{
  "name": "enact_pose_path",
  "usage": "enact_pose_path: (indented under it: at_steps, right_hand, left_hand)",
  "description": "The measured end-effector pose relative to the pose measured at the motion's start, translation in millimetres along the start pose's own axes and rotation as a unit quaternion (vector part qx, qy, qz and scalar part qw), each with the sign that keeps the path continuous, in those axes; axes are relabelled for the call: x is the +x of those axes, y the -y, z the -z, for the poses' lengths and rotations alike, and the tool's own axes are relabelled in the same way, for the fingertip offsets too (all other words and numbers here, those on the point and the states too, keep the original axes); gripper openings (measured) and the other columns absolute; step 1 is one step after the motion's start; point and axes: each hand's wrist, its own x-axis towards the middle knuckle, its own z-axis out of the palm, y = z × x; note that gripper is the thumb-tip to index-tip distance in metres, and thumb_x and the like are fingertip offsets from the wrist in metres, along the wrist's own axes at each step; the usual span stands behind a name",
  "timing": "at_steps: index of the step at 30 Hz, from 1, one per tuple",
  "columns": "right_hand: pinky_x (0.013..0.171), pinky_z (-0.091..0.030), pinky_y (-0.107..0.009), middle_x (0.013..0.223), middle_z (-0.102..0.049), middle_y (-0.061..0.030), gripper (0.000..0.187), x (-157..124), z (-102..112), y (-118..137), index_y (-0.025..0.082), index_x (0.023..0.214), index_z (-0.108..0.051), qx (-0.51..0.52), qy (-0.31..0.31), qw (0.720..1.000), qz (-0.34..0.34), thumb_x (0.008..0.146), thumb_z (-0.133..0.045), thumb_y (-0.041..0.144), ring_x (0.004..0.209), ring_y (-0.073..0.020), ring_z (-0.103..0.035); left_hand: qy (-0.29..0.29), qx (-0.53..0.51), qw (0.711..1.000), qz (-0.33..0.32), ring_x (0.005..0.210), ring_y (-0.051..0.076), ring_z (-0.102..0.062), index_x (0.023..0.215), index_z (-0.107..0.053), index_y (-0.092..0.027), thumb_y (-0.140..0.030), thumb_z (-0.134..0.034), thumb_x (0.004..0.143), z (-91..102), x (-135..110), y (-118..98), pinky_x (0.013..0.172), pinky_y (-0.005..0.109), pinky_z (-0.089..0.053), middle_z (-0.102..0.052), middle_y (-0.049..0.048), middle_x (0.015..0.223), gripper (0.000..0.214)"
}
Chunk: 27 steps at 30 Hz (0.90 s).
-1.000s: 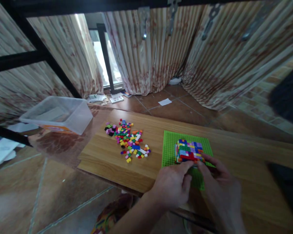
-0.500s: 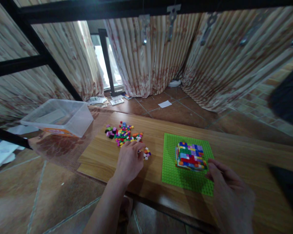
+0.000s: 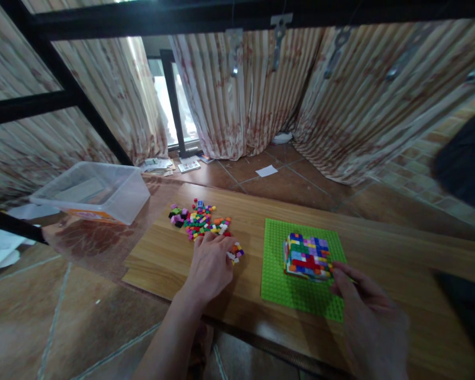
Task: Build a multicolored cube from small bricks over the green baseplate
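A multicoloured block of small toy building bricks (image 3: 306, 256) stands on a green studded baseplate (image 3: 275, 285). At its near right corner is my right hand (image 3: 368, 311), thumb and forefinger pinched together; whether a small brick is between them I cannot make out. My left hand (image 3: 209, 264) rests at the near edge of a pile of loose bricks (image 3: 200, 224), palm down, fingers bent over them and thumb apart. Its fingertips are partly hidden. A few white, orange and purple bricks (image 3: 236, 253) lie just right of that hand.
The wooden table (image 3: 158, 248) carries all of this. A clear plastic bin (image 3: 130, 195) sits at the left on a brown mesh cloth (image 3: 95, 248). At the right edge lies a dark flat object (image 3: 463, 301). Curtains (image 3: 221, 105) and a black metal frame (image 3: 162, 21) stand behind.
My right fingertips have shifted slightly left, closer against the corner of the brick block. My left hand has moved a little along the loose bricks. The view has drifted slightly.
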Motion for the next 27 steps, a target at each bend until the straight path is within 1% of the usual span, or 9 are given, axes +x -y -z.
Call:
enact_pose_path:
  at_steps: [3, 7, 9, 12, 14, 18, 22, 24, 27]
  right_hand:
    - [0.054, -0.044, -0.025, 0.066, -0.067, -0.0026, 0.037, 1.2, -0.8, -2.3, 0.017, 0.091, -0.075, 0.007, -0.001, 1.0, 0.005, 0.067, -0.073, 0.045, 0.061, -0.0163, -0.058]
    - [0.053, -0.043, -0.026, 0.065, -0.067, -0.0033, 0.036, 1.6, -0.3, -3.3, 0.016, 0.09, -0.075, -0.001, 0.0, 1.0, 0.018, 0.068, -0.072, 0.045, 0.061, -0.0171, -0.059]
    - [0.054, -0.044, -0.026, 0.066, -0.068, -0.0037, 0.036, 1.4, -0.1, -3.8, 0.016, 0.09, -0.075, 0.008, 0.0, 1.0, 0.028, 0.069, -0.072, 0.045, 0.061, -0.017, -0.059]
    - [0.053, -0.044, -0.025, 0.064, -0.067, -0.0029, 0.036, 1.8, -0.1, -5.5, 0.016, 0.09, -0.075, 0.022, 0.007, 0.999, 0.036, 0.07, -0.072, 0.045, 0.058, -0.0159, -0.058]
    - [0.052, -0.043, -0.025, 0.063, -0.066, -0.0027, 0.035, 2.3, 0.1, -6.6, 0.016, 0.09, -0.074, 0.026, 0.011, 0.999, 0.042, 0.07, -0.071, 0.045, 0.057, -0.0156, -0.058]
    - [0.051, -0.043, -0.025, 0.063, -0.066, -0.0031, 0.035, 2.3, 0.5, -6.7, 0.016, 0.09, -0.075, 0.017, 0.008, 0.999, 0.037, 0.07, -0.072, 0.044, 0.058, -0.0163, -0.059]
    - [0.052, -0.044, -0.025, 0.063, -0.066, -0.0027, 0.036, 1.6, 0.5, -4.8, 0.016, 0.089, -0.075, 0.023, 0.013, 0.999, 0.025, 0.068, -0.072, 0.044, 0.059, -0.0159, -0.058]
    - [0.053, -0.044, -0.025, 0.063, -0.066, -0.0028, 0.036, 1.4, 0.9, -3.9, 0.016, 0.089, -0.075, 0.024, 0.017, 0.999, 0.027, 0.068, -0.072, 0.045, 0.059, -0.0158, -0.058]
    - [0.053, -0.044, -0.026, 0.063, -0.066, -0.003, 0.036, 1.6, 2.3, -2.9, 0.015, 0.088, -0.075, 0.014, 0.02, 0.999, 0.039, 0.069, -0.071, 0.045, 0.059, -0.0162, -0.058]
  left_hand:
    - [-0.004, 0.01, 1.0, 0.002, 0.099, 0.025, -0.054, 0.102, -0.068, -0.026, -0.005, -0.051, 0.073, -2.5, 1.1, -0.4, 0.09, 0.041, -0.038, -0.071, 0.002, 0.105, 0.039]
    - [-0.006, 0.008, 1.0, -0.011, 0.098, 0.025, -0.056, 0.101, -0.067, -0.025, -0.009, -0.05, 0.08, -1.2, 2.8, 1.7, 0.092, 0.041, -0.038, -0.071, 0.003, 0.104, 0.031]
    - [-0.019, -0.006, 1.0, -0.017, 0.098, 0.023, -0.058, 0.103, -0.066, -0.024, -0.01, -0.05, 0.083, 0.3, 4.0, 2.5, 0.093, 0.039, -0.039, -0.07, 0.0039, 0.104, 0.029]
    - [-0.037, -0.031, 0.999, -0.018, 0.097, 0.02, -0.061, 0.108, -0.064, -0.022, -0.009, -0.048, 0.083, 1.2, 5.7, 4.0, 0.091, 0.036, -0.042, -0.069, 0.0048, 0.106, 0.032]
    - [-0.028, -0.027, 0.999, -0.009, 0.095, 0.02, -0.062, 0.107, -0.065, -0.022, -0.007, -0.047, 0.082, 0.9, 6.6, 5.9, 0.088, 0.034, -0.044, -0.069, 0.0051, 0.105, 0.034]
    - [0.006, 0.018, 0.999, 0.032, 0.095, 0.02, -0.063, 0.105, -0.067, -0.022, -0.004, -0.048, 0.077, 1.3, 7.5, 8.7, 0.087, 0.033, -0.045, -0.069, 0.0059, 0.103, 0.039]
    - [0.012, 0.043, 0.998, 0.044, 0.098, 0.022, -0.062, 0.106, -0.067, -0.022, -0.005, -0.048, 0.076, 1.5, 8.2, 4.2, 0.088, 0.035, -0.044, -0.069, 0.0062, 0.102, 0.039]
    - [0.003, 0.046, 0.998, 0.038, 0.1, 0.023, -0.061, 0.105, -0.067, -0.022, -0.006, -0.048, 0.078, 0.0, 8.8, 0.0, 0.088, 0.036, -0.043, -0.069, 0.006, 0.105, 0.037]
    - [-0.014, 0.038, 0.999, 0.019, 0.102, 0.024, -0.059, 0.106, -0.066, -0.022, -0.012, -0.048, 0.083, -3.9, 10.1, -6.1, 0.09, 0.038, -0.042, -0.069, 0.0058, 0.11, 0.031]
